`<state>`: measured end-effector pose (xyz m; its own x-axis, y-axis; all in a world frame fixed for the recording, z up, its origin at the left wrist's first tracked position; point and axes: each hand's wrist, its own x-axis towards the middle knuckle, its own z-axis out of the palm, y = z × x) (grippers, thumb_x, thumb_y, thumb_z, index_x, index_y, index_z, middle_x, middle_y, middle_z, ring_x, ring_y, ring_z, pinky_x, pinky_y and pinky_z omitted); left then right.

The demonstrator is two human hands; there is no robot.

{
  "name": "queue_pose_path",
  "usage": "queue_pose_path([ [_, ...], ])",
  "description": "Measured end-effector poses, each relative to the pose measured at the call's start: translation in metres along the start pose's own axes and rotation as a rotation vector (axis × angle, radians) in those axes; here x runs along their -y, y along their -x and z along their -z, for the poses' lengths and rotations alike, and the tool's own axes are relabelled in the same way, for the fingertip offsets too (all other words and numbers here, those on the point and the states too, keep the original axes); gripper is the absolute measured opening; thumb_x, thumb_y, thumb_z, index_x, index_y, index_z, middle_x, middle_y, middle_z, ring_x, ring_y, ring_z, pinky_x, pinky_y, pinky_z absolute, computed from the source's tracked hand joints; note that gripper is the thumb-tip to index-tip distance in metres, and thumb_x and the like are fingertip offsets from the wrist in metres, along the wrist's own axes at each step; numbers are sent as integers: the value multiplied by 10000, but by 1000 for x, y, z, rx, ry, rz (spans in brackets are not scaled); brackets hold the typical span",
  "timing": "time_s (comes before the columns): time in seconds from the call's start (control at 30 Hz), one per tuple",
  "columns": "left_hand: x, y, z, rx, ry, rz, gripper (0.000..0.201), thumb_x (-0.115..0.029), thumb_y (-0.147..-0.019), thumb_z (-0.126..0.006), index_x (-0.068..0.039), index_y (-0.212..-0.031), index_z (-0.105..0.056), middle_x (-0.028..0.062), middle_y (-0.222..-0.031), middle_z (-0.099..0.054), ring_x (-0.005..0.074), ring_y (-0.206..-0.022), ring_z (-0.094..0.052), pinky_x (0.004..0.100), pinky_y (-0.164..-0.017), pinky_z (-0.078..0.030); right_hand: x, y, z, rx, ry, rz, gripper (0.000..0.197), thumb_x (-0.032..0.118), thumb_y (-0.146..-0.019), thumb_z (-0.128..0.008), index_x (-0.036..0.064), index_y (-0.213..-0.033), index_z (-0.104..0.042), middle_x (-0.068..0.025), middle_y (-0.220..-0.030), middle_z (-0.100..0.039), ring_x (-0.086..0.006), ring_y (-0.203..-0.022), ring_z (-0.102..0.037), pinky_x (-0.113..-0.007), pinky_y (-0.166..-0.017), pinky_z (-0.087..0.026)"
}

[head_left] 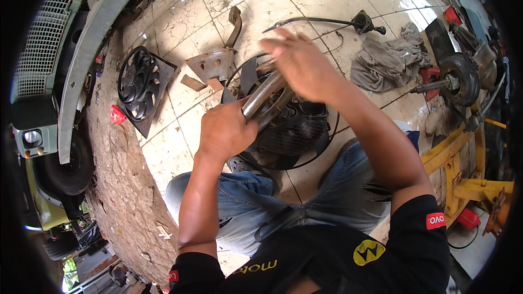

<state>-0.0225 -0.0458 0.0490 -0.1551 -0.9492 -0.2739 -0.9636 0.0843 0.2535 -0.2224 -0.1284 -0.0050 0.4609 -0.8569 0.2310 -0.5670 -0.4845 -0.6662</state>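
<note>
My left hand (226, 132) is closed round the near end of a long, worn metal part (264, 96), which looks like a curved bar or tube and is held at a slant. Over its far end is my right hand (305, 68), blurred by motion, its fingers stretched out and apart; whether the palm touches the metal is hidden. Beneath both hands, in front of my crossed legs, a black radiator fan assembly (294, 139) with a round wire-like guard lies on the tiles, partly covered by the metal part.
Another black fan (140, 84) lies left. Beyond my hands are a rusty pedal bracket (212, 65) and a rod with a black boot (362, 22). A grey rag (389, 57), a hub with a shaft (460, 79) and a yellow frame (452, 155) stand right; a vehicle bumper (81, 60) edges the left.
</note>
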Motion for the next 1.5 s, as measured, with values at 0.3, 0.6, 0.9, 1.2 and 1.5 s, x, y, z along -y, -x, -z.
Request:
queue_pose_path([
  [0.3,15,0,-2,32,52,71,389,-238,-750,-634,-12,-1050,-733,271,-860,-705,436,-870,-685,499,-836,-541,9,4,-11,-34,-42,125,652,488,-1099,-197,61,-1408,-581,-154,-1439,-585,-362,-1481,-359,-550,-1211,-245],
  [0.6,31,2,-1,15,166,69,387,-241,-753,-623,-52,-1069,-743,260,-875,-708,437,-892,-679,489,-841,-540,1,7,-25,-222,16,123,548,371,-1102,-247,35,-1346,-604,-175,-1258,-683,-384,-1413,-449,-577,-1173,-330],
  [0.9,39,3,-6,21,166,105,364,-250,-749,-648,-31,-1023,-745,263,-877,-709,439,-894,-682,495,-845,-539,-12,-2,-12,-40,-142,-90,742,594,-1070,-149,81,-1524,-434,-161,-1463,-561,-389,-1512,-278,-498,-1251,-217],
  [1.2,33,4,-4,28,184,110,364,-252,-746,-641,-21,-1008,-741,268,-875,-705,449,-889,-676,490,-840,-540,-42,-11,-9,69,-537,-634,657,516,-1088,-203,57,-1453,-499,-193,-1447,-552,-382,-1438,-415,-559,-1220,-245],
  [1.5,29,3,-6,9,203,35,376,-247,-759,-619,-37,-1047,-738,266,-874,-704,444,-864,-681,495,-831,-546,-32,-3,-20,-141,-276,-220,762,558,-1072,-111,21,-1529,-399,-220,-1521,-464,-366,-1482,-335,-480,-1240,-224],
])
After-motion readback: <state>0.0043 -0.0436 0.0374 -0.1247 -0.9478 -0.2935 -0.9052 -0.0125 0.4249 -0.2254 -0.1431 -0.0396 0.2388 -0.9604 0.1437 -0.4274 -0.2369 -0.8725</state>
